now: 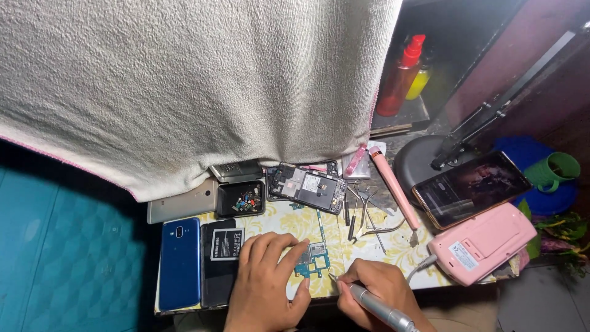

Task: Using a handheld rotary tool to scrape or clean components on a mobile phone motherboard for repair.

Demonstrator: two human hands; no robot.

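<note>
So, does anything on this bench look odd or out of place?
Mainly the large towel draped over the back of the table, partly covering a grey phone. The opened phone lies askew.

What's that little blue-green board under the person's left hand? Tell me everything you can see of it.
The circuit board is small, flat and irregular, blue-green with silvery metal shields on top. It lies on the floral-patterned table, just below an opened phone frame. The left hand pins its left edge with the fingers. The right hand points a silver pen-like tool at its lower right corner.
</note>
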